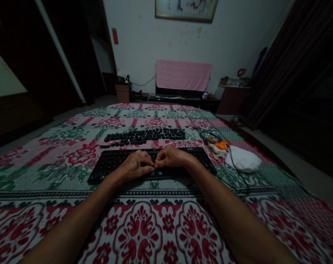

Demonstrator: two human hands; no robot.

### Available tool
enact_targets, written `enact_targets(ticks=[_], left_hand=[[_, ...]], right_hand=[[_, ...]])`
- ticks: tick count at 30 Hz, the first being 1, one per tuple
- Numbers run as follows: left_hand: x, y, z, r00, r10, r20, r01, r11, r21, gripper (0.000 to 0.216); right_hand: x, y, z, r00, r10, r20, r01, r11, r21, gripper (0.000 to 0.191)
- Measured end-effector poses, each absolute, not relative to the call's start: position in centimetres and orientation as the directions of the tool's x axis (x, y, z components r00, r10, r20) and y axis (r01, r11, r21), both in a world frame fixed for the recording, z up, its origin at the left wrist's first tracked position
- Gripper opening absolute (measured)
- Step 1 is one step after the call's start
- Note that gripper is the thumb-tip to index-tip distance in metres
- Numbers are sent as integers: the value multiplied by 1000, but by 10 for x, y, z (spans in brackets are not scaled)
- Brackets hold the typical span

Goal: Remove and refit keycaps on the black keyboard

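A black keyboard base (111,163) lies on the flowered bedspread (73,154) in front of me, most of its keycaps off. Both hands rest on its middle. My left hand (134,165) is curled, its fingertips pinched at a spot near the front row. My right hand (170,157) meets it there, fingers bent and pressed together; what they pinch is too small to make out. Beyond the base, several loose black keycaps (145,135) lie in rows on the cloth.
A white cloth bundle with an orange piece (241,157) and a black cable (210,136) lie to the right of the keyboard. Farther back are a pink-covered stand (182,75), a small cabinet (232,95) and the wall.
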State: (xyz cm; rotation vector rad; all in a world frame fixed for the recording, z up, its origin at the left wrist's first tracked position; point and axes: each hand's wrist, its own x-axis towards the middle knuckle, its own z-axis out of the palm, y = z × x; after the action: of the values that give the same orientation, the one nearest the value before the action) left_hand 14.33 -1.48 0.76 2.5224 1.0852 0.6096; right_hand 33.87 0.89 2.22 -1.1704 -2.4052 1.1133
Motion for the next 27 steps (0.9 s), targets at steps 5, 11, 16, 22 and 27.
enact_targets(ticks=[5,11,16,22,27], left_hand=[[144,-15,9,622,746,239,600,-650,466,19],[143,-14,6,587,766,262,554,-617,559,17],[146,-13,6,562,790,246,587,-590,555,17],[148,-13,6,576,784,230,618,-602,505,15],[147,-11,3,589,772,239,628,-623,466,16]], right_hand=[[339,9,21,-649,753,-110,578,394,-714,23],[338,9,20,-627,768,-132,592,359,-722,22],[337,9,20,-632,765,-122,578,361,-732,20],[335,10,17,-619,775,-126,608,372,-702,16],[333,10,15,-614,780,-122,630,391,-671,16]])
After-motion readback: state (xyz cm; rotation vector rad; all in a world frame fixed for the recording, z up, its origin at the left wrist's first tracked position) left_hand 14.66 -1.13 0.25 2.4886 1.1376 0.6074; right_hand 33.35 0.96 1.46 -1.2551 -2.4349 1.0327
